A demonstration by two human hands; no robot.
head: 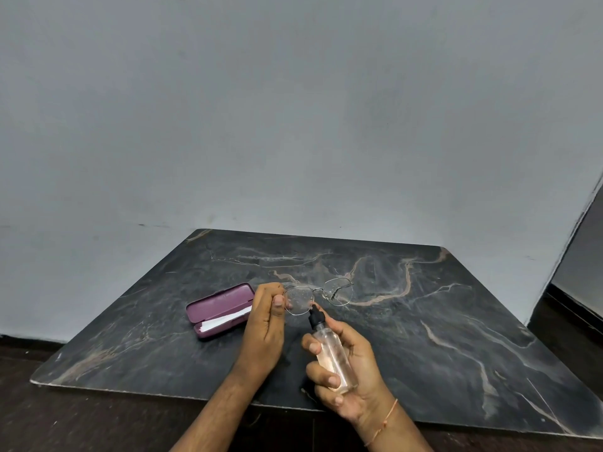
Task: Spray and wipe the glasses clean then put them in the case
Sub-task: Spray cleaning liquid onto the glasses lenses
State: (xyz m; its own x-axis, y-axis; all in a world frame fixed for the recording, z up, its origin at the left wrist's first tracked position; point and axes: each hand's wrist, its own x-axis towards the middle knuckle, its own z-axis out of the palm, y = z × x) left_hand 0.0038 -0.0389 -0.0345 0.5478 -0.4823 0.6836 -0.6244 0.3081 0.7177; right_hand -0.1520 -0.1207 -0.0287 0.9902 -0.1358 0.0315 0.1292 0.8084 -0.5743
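Note:
Thin metal-framed glasses [337, 293] are held up over the dark marble table [424, 321], their lenses speckled with droplets. My left hand [266, 324] pinches the frame at its left end. In my right hand [349, 370] is a small clear spray bottle [331, 350] with a black nozzle, gripped round its body; the nozzle points at the left lens from close by. A maroon glasses case [217, 305] lies open on the table to the left of my left hand, with a white cloth [225, 319] inside it.
A plain grey wall stands behind the table. The table's front edge runs just under my forearms. A dark floor shows at the left and right of the table.

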